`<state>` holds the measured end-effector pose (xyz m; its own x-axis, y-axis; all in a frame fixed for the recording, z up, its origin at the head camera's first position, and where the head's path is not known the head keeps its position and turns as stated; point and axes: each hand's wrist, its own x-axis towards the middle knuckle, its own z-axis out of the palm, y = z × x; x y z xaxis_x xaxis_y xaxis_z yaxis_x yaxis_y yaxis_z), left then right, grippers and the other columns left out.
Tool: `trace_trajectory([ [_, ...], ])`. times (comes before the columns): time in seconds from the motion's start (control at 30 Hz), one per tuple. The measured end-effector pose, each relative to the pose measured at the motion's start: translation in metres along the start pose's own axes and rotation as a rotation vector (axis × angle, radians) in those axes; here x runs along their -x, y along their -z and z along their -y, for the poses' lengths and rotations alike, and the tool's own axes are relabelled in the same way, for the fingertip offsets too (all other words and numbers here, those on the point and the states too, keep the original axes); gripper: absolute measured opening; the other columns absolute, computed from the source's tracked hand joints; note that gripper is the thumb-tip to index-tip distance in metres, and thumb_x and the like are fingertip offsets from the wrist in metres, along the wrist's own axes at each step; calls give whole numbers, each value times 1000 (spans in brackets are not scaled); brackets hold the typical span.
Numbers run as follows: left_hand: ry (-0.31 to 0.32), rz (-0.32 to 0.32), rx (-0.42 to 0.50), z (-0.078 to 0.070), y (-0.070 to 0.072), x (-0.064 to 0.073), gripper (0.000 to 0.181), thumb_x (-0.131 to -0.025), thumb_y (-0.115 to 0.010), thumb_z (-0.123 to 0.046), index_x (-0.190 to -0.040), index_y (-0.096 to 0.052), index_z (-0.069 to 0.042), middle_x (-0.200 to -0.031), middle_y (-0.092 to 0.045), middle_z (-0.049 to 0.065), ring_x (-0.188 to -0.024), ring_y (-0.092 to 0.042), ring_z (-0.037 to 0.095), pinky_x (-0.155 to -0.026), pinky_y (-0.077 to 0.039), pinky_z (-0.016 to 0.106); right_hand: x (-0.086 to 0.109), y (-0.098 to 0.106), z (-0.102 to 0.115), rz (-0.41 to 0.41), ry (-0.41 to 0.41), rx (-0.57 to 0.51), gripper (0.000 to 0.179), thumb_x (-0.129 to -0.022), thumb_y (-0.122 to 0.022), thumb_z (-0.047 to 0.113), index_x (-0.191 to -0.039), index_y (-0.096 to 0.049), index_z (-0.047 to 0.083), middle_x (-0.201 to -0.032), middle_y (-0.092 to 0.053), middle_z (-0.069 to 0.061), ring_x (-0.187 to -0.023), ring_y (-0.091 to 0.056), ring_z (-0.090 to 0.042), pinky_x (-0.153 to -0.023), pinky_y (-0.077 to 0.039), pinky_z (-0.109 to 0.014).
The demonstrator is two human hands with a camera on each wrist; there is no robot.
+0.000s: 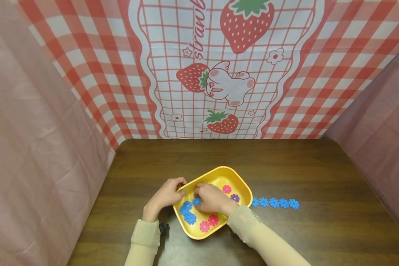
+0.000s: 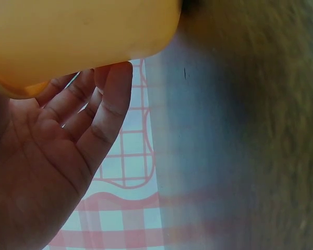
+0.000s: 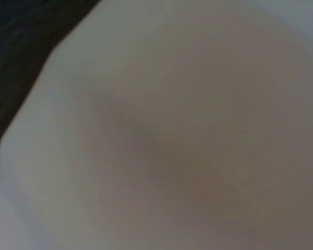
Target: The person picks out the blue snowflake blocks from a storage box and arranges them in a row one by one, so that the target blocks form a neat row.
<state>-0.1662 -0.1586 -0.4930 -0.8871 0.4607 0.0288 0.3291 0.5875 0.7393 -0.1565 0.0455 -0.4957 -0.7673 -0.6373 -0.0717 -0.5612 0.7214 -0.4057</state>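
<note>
A yellow plastic bin (image 1: 234, 170) sits at an angle on the table. My left hand (image 1: 166, 193) holds its left corner, the thumb over the rim and the fingers outside; in the left wrist view that hand (image 2: 57, 130) curls its fingers against the bin's wall (image 2: 88, 36). Inside the bin, my right hand (image 1: 214, 199) has its fingers bent around a blue notched disc (image 1: 196, 201), which shows between thumb and fingertips. Several more blue notched discs (image 1: 190, 218) lie left of it. Only blurred pale cloth (image 3: 172, 130) fills most of the right wrist view.
Pink notched discs (image 1: 204, 226) and a purple one (image 1: 234, 198) also lie in the bin. Right of it, a row of joined blue discs (image 1: 274, 203) stretches across the brown table (image 1: 319, 173). A red checked cloth (image 1: 103, 74) hangs behind, with pink curtains (image 1: 36, 147) at both sides.
</note>
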Motion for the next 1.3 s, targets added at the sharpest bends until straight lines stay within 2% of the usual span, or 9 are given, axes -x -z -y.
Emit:
trace_trajectory([
  [0.17, 7, -1, -5, 0, 0, 0, 12, -85, -65, -2, -94, -66, -9, -79, -61, -2, -67, -55, 11, -61, -48, 27, 3, 3, 0, -11, -2, 16, 28, -79, -81, 29, -97, -73, 8, -85, -57, 6, -73, -50, -11, -71, -45, -26],
  [0.6, -3, -3, 2, -1, 0, 2, 12, -83, -65, -2, -94, -66, -8, -79, -62, -2, -67, -56, 11, -61, -49, 28, 12, 13, 1, -62, 16, -21, 27, -79, -80, 27, -96, -72, 7, -82, -60, 4, -74, -51, -12, -72, -46, -28],
  [0.83, 19, -3, -3, -2, 0, 2, 11, -85, -64, -3, -94, -66, -9, -79, -61, -2, -67, -55, 11, -62, -48, 27, 21, 21, -4, -108, 11, -25, 28, -79, -78, 28, -97, -71, 8, -88, -63, 3, -79, -54, -13, -79, -49, -31],
  [1.3, 19, -6, -18, -2, -1, 1, 12, -85, -64, -3, -96, -66, -8, -79, -61, -1, -68, -54, 13, -62, -48, 28, 40, 33, -15, -162, 9, -34, 27, -78, -79, 26, -98, -71, 9, -94, -64, 2, -84, -57, -14, -80, -51, -32],
])
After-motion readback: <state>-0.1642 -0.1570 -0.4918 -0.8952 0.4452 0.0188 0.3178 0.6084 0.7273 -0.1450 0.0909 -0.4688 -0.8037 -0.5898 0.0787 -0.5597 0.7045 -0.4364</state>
